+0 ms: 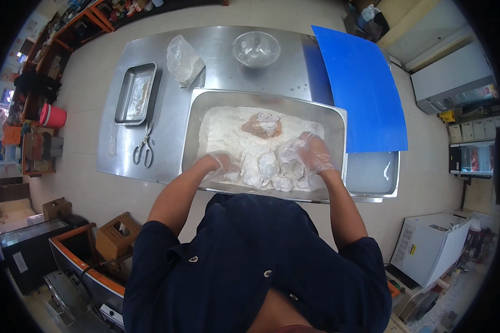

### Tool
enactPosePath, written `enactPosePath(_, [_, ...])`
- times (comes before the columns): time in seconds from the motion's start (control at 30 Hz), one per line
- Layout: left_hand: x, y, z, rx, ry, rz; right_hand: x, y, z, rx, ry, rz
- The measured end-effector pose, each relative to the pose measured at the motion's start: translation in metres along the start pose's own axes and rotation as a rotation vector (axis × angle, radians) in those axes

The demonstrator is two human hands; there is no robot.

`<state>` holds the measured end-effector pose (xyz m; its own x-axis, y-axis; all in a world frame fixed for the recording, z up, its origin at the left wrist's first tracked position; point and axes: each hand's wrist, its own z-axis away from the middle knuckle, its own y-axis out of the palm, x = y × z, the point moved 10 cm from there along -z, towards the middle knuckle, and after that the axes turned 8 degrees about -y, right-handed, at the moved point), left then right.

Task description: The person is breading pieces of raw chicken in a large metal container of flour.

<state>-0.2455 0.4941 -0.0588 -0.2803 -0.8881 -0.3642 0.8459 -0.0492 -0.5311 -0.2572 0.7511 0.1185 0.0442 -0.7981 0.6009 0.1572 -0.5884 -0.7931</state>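
A deep steel pan (339,125) in front of me holds a bed of white flour (221,125). Several flour-coated pieces (268,164) that look like meat lie along its near side. Farther back is a brownish piece (254,127), only partly dusted with flour. Both hands wear clear plastic gloves. My left hand (225,164) is down in the flour at the near left, its fingers hidden. At the right side, my right hand (316,152) rests against a floured piece (291,150); flour obscures its fingertips, so its grip is unclear.
On the steel table (166,137) are a shallow metal tray (135,93), scissors (143,152), a clear plastic bag (183,62) and a clear bowl (256,50). A blue sheet (364,91) partly covers a steel basin (373,175) of cloudy liquid at right.
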Motion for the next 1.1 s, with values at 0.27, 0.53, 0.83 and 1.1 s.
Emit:
enactPosePath(0.27, [-0.048, -0.042, 0.046, -0.123, 0.006, 0.081, -0.054, 0.070, 0.005, -0.012, 0.016, -0.097])
enactPosePath(0.53, [-0.073, -0.087, 0.089, -0.506, 0.024, 0.755, 0.019, -0.011, 0.022, -0.096, -0.043, -0.192])
enactPosePath(0.83, [-0.121, -0.062, 0.087, -0.349, 0.070, 1.066, 0.040, 0.054, 0.038, 0.048, -0.161, -0.211])
enactPosePath(1.1, [-0.076, -0.042, 0.024, -0.535, 0.226, 0.955, 0.015, 0.079, 0.020, 0.229, 0.096, -0.173])
